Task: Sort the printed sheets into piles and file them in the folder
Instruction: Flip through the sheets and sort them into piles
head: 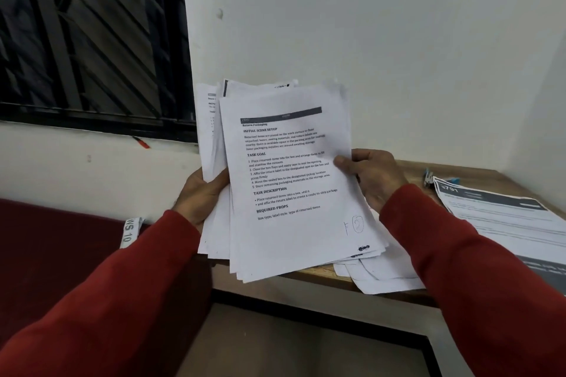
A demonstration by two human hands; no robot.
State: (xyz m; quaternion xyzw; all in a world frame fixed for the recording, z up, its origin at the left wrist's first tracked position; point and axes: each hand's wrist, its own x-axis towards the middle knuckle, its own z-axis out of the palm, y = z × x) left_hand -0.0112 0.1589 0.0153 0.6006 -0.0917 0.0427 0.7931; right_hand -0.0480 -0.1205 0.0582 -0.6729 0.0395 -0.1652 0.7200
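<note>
A thick stack of printed sheets (284,174) is held upright in front of me, fanned slightly, above the left end of a wooden table (477,174). The top sheet is headed "Return Packaging" and has a handwritten mark near its lower right corner. My left hand (200,193) grips the stack's left edge from behind, thumb on the front. My right hand (372,176) pinches the right edge of the front sheets, thumb on top. Both arms wear red sleeves. No folder is visible.
More printed sheets (505,217) lie on the table at the right, some (386,278) overhanging its front edge. A small blue and metal clip (428,176) sits near the wall. A dark barred window (85,34) is upper left, a red cushioned surface (55,248) lower left.
</note>
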